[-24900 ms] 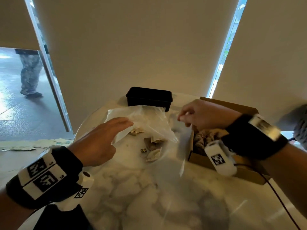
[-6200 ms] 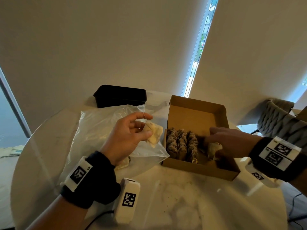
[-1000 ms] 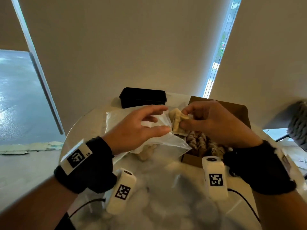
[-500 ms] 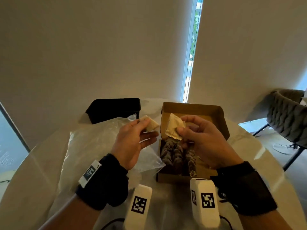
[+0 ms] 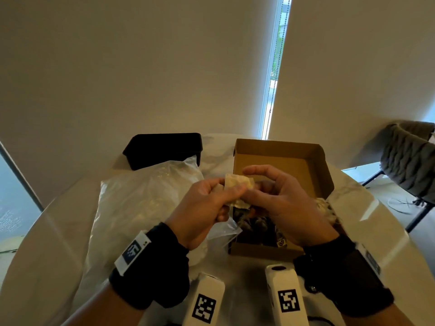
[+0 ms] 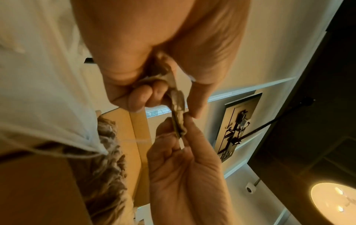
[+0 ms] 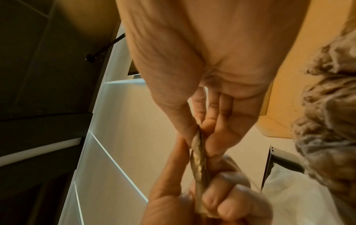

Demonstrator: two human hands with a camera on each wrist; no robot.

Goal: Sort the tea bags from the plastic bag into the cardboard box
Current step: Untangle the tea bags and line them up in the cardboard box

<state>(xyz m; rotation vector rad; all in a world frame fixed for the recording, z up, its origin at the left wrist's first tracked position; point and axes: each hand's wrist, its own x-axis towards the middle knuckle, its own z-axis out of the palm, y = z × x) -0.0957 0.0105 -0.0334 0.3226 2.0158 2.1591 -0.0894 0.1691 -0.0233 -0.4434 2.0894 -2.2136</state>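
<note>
Two pale tea bags (image 5: 237,183) are pressed flat together above the near left corner of the open cardboard box (image 5: 282,158). My left hand (image 5: 226,189) pinches them from the left and my right hand (image 5: 253,187) from the right. In the left wrist view the tea bags (image 6: 178,106) run edge-on from my left hand (image 6: 173,97) to my right hand's fingertips (image 6: 189,121). The right wrist view shows the tea bags (image 7: 198,155) the same way. Rows of darker tea bags (image 5: 256,227) stand in the box's near half. The clear plastic bag (image 5: 146,208) lies to the left.
A black rectangular container (image 5: 162,149) stands behind the plastic bag on the round marble table (image 5: 367,222). The far half of the box is bare cardboard. A grey woven chair (image 5: 409,156) stands off the table's right side.
Half a second ago each hand held its own tea bag a little apart. The hands have come together, and both now pinch the two bags as one stack.
</note>
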